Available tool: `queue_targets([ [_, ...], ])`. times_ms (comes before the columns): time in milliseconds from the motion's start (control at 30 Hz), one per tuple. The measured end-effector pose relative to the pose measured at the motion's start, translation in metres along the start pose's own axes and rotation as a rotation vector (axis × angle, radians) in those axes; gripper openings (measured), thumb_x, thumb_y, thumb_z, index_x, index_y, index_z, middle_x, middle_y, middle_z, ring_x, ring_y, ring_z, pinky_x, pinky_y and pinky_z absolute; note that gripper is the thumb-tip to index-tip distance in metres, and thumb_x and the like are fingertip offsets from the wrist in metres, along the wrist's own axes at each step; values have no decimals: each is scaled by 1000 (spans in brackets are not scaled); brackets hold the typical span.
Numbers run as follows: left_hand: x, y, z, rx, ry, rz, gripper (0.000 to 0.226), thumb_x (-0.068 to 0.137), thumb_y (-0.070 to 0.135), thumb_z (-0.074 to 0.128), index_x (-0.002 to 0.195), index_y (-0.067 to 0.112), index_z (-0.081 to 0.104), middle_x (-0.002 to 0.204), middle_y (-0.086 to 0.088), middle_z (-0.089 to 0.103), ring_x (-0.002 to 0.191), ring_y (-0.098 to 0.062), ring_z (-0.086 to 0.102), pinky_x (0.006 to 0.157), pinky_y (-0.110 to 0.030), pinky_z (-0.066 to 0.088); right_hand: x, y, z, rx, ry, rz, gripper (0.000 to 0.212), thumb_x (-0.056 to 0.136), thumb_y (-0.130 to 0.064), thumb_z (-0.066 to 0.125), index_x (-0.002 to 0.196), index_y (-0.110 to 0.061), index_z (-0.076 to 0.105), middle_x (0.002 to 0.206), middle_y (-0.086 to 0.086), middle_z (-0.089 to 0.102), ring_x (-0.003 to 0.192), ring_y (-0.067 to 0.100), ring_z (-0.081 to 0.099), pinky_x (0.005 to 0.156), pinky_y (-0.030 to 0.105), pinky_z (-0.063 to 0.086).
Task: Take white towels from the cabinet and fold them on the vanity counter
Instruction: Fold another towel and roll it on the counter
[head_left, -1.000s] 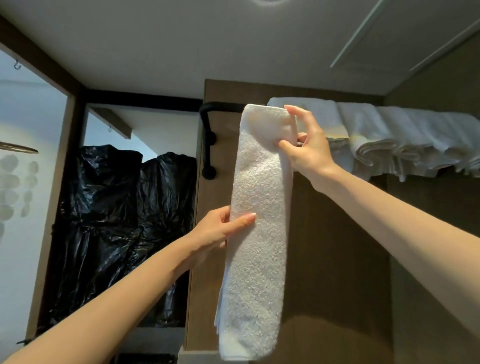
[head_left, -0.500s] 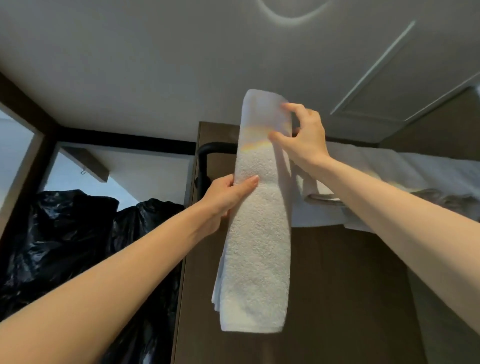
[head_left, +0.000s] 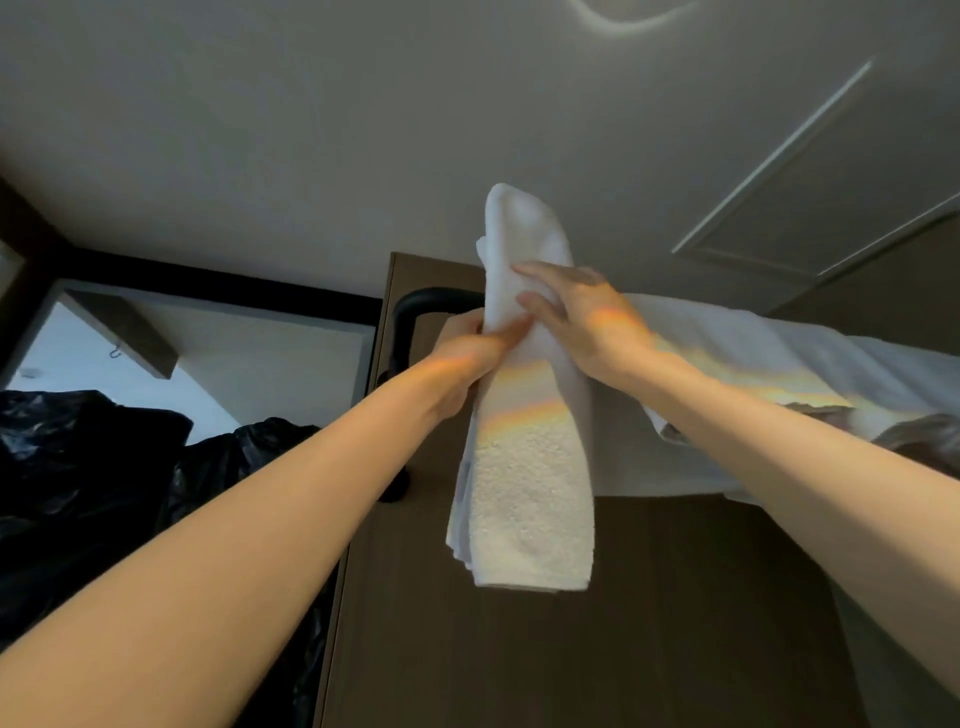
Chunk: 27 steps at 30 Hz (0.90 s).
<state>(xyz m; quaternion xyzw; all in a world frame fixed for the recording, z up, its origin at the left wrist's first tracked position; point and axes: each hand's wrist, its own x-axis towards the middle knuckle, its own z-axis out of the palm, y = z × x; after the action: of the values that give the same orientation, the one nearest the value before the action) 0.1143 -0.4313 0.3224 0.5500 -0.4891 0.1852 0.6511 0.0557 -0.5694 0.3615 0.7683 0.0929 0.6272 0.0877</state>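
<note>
While the white towel (head_left: 530, 467) hangs before the cabinet (head_left: 519, 654), long axis twelve to six, the left hand (head_left: 462, 348) pinches its nine-o'clock edge. The right hand (head_left: 582, 322) lies across its front, its grip impossible to tell. Most cloth hangs toward six.

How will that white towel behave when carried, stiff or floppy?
Probably floppy: the towel hangs limp below the left hand gripping it and bends at its top. Likely light, since it is held overhead with the right hand across it. Its nubby terry looks grippy.
</note>
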Motion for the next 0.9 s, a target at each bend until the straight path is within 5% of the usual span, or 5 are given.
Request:
queue_targets([
  [133, -11, -30, 5, 115, 90, 68, 42, 86, 45, 66, 114, 17, 53, 102, 3, 65, 87, -10, 63, 59, -16, 48, 0, -3, 8, -186, -23, -24, 46, 103, -43, 30, 148, -35, 31, 149, -3, 41, 134, 23, 35, 100, 37, 34],
  [267, -48, -73, 7, 100, -107, -48, 60, 72, 47, 79, 120, 22, 51, 105, 9, 66, 90, -4, 65, 63, -12, 51, 3, -6, 5, -266, -71, -53, 45, 104, -35, 32, 148, -26, 29, 145, 6, 44, 130, 28, 36, 94, 40, 37],
  [600, -68, -102, 2, 157, 69, 117, 26, 80, 30, 76, 100, 26, 60, 98, 8, 69, 87, -5, 68, 74, -27, 58, 13, -10, 13, -304, -91, -47, 47, 99, -27, 32, 146, -22, 32, 138, 8, 49, 120, 32, 43, 97, 42, 35],
  [700, -70, -99, 5, 149, 153, 148, 22, 79, 29, 77, 96, 27, 63, 93, 9, 70, 85, -6, 68, 72, -27, 57, 0, -12, 10, -213, 5, -94, 50, 101, -19, 37, 150, -25, 30, 149, 3, 41, 128, 30, 39, 105, 41, 34],
  [900, -72, -73, 9, 181, 241, 193, 15, 80, 32, 75, 90, 26, 65, 87, 10, 69, 81, -7, 66, 71, -28, 55, -72, -30, -17, -128, 231, -160, 45, 86, -2, 48, 130, -8, 57, 123, 10, 59, 106, 31, 50, 83, 41, 48],
])
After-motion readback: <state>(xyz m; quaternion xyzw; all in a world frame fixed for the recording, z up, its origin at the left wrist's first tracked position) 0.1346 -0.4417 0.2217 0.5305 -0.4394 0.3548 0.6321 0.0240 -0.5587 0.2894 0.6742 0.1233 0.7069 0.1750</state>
